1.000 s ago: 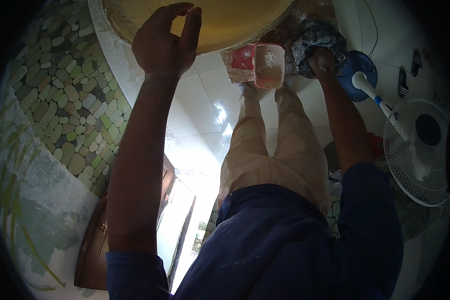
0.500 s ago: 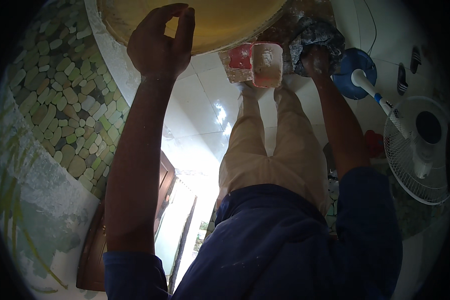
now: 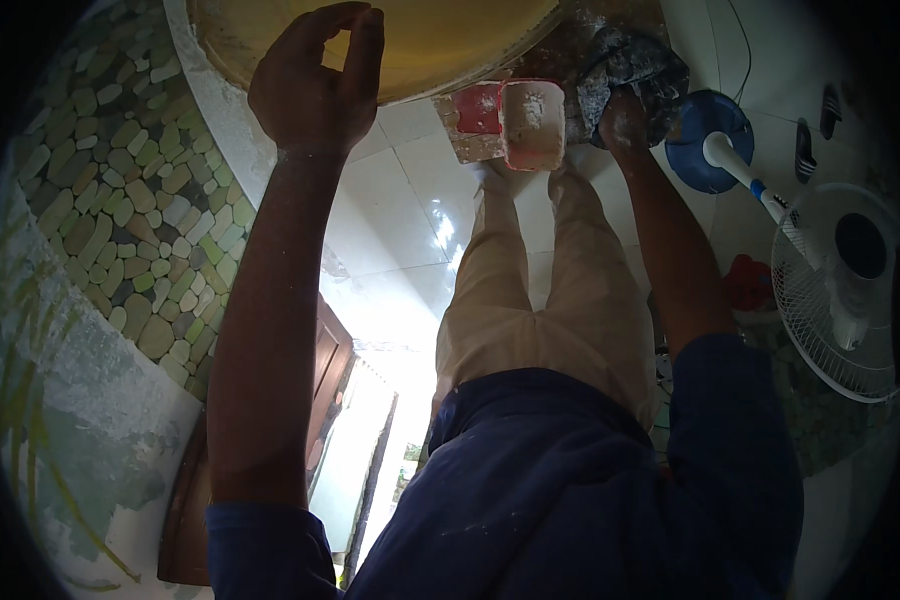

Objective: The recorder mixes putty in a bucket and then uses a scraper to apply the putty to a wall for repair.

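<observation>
Beside the red-rimmed tub (image 3: 536, 155), my right hand (image 3: 625, 122) at a dark bundle (image 3: 630, 68)

Its fingers are hidden at the folds; how tightly they close, I cannot tell. The bundle is too crumpled to show its long axis; the tub's runs toward my legs (image 3: 595, 260). My left hand (image 3: 315, 100) curls before a yellow disc (image 3: 450, 45), thumb and finger nearly meeting.

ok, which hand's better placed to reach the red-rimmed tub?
Probably the right hand: it's at the crumpled dark bag, close beside the red-rimmed tub, though it may be occupied there. The left hand is farther off in view, by the yellow rounded surface.
</observation>
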The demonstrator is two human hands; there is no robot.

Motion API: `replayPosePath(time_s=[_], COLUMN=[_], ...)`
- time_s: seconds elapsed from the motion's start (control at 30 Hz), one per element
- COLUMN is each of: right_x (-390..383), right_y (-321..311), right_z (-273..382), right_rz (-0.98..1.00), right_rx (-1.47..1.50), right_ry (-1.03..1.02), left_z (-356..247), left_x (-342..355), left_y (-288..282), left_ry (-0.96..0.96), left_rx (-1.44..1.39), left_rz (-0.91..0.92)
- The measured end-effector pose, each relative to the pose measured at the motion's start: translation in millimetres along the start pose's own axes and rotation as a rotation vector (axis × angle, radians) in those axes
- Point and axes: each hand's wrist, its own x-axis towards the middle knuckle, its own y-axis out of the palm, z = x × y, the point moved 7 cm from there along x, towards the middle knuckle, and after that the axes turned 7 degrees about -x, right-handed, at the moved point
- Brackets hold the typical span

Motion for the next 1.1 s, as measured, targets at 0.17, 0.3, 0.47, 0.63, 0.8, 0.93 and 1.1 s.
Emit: replayPosePath(time_s=[0.17, 0.3, 0.47, 0.63, 0.8, 0.93, 1.1], right_x=[0, 0, 1, -6, -35, -68, -78], right_y=[-3, -14, -23, -9, -18, -54, -68], right_z=[-6, -11, -44, -79, -80, -48, 11], right_rz=[-0.117, -0.294, -0.217, -0.141, -0.144, -0.18, 0.003], right_rx=[0.051, 0.118, 0.193, 0.627, 0.937, 1.437, 1.457], right_ry=[-0.044, -0.078, 0.17, 0.499, 0.696, 0.759, 0.716], left_z=[-7, -17, -22, -20, -17, -16, -19], left_x=[2, 5, 5, 3, 3, 1, 3], left_y=[-3, -6, -8, -9, -9, -10, -12], left_ry=[-0.031, 0.014, 0.069, 0.042, 0.058, 0.06, 0.088], left_rx=[0.027, -0.01, -0.037, -0.025, -0.04, -0.064, -0.033], left_rz=[-0.013, -0.022, -0.035, -0.048, -0.062, -0.047, -0.067])
